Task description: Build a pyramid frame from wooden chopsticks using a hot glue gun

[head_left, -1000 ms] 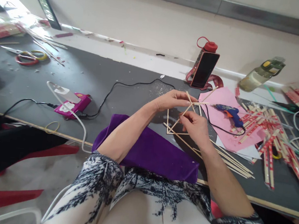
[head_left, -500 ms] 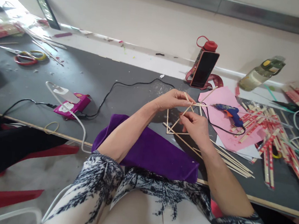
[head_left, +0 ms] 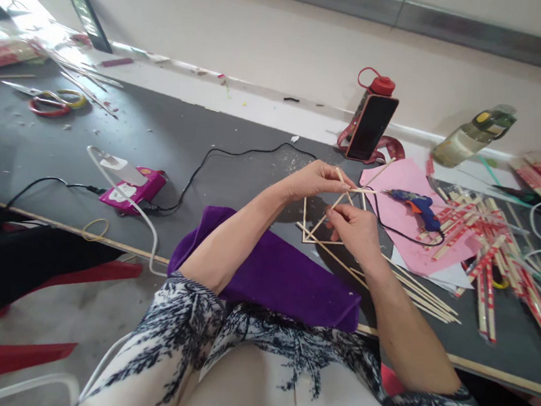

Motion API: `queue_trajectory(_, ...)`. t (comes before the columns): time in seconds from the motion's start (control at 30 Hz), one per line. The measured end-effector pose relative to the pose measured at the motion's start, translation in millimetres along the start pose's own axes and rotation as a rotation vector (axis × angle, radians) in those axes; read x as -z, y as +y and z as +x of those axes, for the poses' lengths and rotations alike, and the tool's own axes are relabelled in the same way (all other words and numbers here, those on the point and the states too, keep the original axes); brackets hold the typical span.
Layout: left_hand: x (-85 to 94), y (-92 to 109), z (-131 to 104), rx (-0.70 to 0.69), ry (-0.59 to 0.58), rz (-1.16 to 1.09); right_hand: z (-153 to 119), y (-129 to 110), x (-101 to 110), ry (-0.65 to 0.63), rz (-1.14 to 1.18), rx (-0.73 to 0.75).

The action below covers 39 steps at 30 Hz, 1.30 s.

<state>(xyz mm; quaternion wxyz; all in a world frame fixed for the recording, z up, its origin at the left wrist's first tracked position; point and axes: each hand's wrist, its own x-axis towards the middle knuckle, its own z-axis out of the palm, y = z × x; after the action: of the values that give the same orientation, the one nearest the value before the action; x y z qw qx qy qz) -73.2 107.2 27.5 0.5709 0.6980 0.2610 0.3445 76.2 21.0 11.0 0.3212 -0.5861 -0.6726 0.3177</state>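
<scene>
A frame of thin wooden sticks [head_left: 323,242] stands on the grey table between my hands. My left hand [head_left: 324,182] pinches the sticks where they meet at its top. Lower and to the right, my right hand [head_left: 351,224] has its fingers closed on a slanting stick of the same frame. Just right of the frame a blue glue gun [head_left: 416,206] lies on pink paper [head_left: 401,172], its nozzle toward my left hand's fingertips. Loose sticks [head_left: 421,295] lie beside my right forearm.
A purple cloth [head_left: 291,277] lies at the near edge. Wrapped chopsticks [head_left: 492,254] are heaped at the right. Behind stand a phone [head_left: 373,128] against a red-capped bottle, and a green-lidded bottle [head_left: 468,141]. Left are a pink power block [head_left: 137,194], its cords, and scissors [head_left: 50,105].
</scene>
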Motion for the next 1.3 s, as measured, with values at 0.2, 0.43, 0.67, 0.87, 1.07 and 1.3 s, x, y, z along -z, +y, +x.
queue_trajectory(0.2, -1.3, 2.0, -0.4, 0.006, 0.005, 0.000, -14.5, -4.7, 26.3, -0.056, -0.314, 0.105)
queue_trajectory(0.43, -1.5, 0.9, 0.6, -0.010, 0.013, 0.024, -56.2, 5.6, 31.6, -0.291, -0.902, 0.211)
queue_trajectory(0.67, -1.7, 0.6, -0.1, -0.008, 0.021, 0.046, -63.8, 5.5, 34.4, -0.300, -1.063, 0.237)
queue_trajectory(0.87, -1.5, 0.6, 0.7, 0.001, 0.021, 0.027, -74.9, 33.2, 90.0, -0.229, -1.046, 0.252)
queue_trajectory(1.07, -2.2, 0.8, 0.6, -0.012, 0.024, 0.020, -61.0, 83.1, 139.2, -0.180, -1.066, 0.203)
queue_trajectory(1.3, -2.1, 0.1, 0.3, -0.004, 0.026, 0.031, -49.3, 113.2, 169.2, -0.243, -1.108, 0.070)
